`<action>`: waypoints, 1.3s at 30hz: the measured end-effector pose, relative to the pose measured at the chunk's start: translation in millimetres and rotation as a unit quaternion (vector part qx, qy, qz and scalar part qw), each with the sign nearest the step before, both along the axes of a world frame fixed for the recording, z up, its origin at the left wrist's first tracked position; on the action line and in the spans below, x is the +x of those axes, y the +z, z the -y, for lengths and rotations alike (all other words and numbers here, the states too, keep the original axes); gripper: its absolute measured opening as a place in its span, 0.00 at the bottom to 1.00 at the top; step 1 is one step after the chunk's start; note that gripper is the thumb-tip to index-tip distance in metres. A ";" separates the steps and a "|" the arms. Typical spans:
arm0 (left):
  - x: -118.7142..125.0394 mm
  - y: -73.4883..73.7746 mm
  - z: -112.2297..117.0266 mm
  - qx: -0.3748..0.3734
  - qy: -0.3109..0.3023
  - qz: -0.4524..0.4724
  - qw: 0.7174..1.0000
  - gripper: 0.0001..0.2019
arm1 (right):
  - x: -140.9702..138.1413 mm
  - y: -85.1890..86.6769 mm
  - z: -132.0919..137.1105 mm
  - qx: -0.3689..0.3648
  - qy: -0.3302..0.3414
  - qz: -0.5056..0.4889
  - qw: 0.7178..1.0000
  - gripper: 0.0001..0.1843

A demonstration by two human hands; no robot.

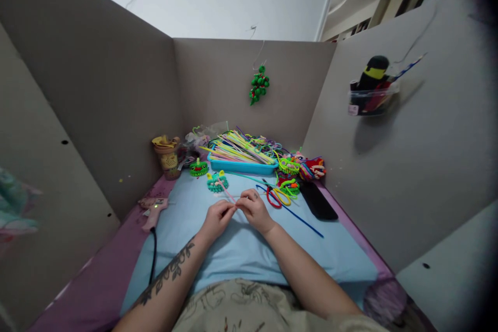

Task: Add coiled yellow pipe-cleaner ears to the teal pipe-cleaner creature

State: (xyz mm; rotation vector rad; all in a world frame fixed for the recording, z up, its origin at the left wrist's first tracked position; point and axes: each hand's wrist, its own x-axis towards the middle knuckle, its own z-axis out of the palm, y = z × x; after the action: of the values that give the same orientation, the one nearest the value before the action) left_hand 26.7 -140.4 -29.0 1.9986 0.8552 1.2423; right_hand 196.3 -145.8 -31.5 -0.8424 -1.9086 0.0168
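Note:
Both my hands meet over the light blue cloth (187,233), fingertips almost touching. A thin pink pipe cleaner (226,190) is pinched between my left hand (219,218) and my right hand (254,209), its long end pointing up and away. Just beyond that end sits a teal fuzzy craft piece (217,181) with yellow ears. Scissors with red and yellow handles (280,198) lie right of my right hand, across a dark blue pipe cleaner (305,223). What the fingertips cover is hidden.
A blue tray (244,167) heaped with pipe cleaners stands at the back. A pink glue gun (155,212) with a black cord lies left. At right are a black phone (319,201) and bright craft pieces (290,166). Grey panels enclose the table on three sides.

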 end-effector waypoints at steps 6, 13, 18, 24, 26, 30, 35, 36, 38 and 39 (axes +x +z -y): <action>-7.7 28.9 22.7 0.096 0.022 0.004 0.995 0.08 | -9.8 36.5 19.4 0.037 0.107 -0.024 0.993 0.10; -14.8 92.6 64.0 0.130 0.115 0.024 0.985 0.06 | -27.0 96.0 45.9 -0.069 0.176 -0.120 0.975 0.05; -15.8 102.5 73.3 0.048 0.138 0.071 0.987 0.08 | -41.2 99.0 49.6 -0.216 0.253 -0.229 0.915 0.09; -16.0 102.6 71.8 -0.010 0.117 0.086 0.989 0.11 | -46.6 96.9 49.6 -0.326 0.285 -0.308 0.847 0.10; -16.2 99.7 69.4 0.014 0.139 0.079 0.987 0.10 | -49.3 98.2 50.8 -0.337 0.255 -0.321 0.847 0.10; -17.4 87.9 60.5 0.152 0.207 0.019 0.966 0.06 | -57.8 97.4 53.3 -0.338 0.163 -0.361 0.854 0.09; -21.0 73.4 48.9 0.327 0.228 -0.063 0.915 0.04 | -62.0 91.2 52.8 -0.353 0.137 -0.398 0.836 0.11; -22.1 71.4 47.6 0.355 0.231 -0.083 0.902 0.05 | -61.6 89.9 52.6 -0.347 0.131 -0.396 0.840 0.11; -24.3 68.1 45.9 0.400 0.230 -0.119 0.879 0.07 | -60.6 87.9 52.5 -0.337 0.116 -0.393 0.848 0.12; -25.2 67.1 45.5 0.414 0.223 -0.129 0.873 0.08 | -60.1 87.1 52.7 -0.334 0.108 -0.392 0.850 0.12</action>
State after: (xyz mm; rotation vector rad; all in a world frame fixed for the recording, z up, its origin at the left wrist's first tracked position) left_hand 1.5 -186.0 38.0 2.7943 1.0660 1.8528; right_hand 136.3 -198.5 55.5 -0.8667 -1.1711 1.0605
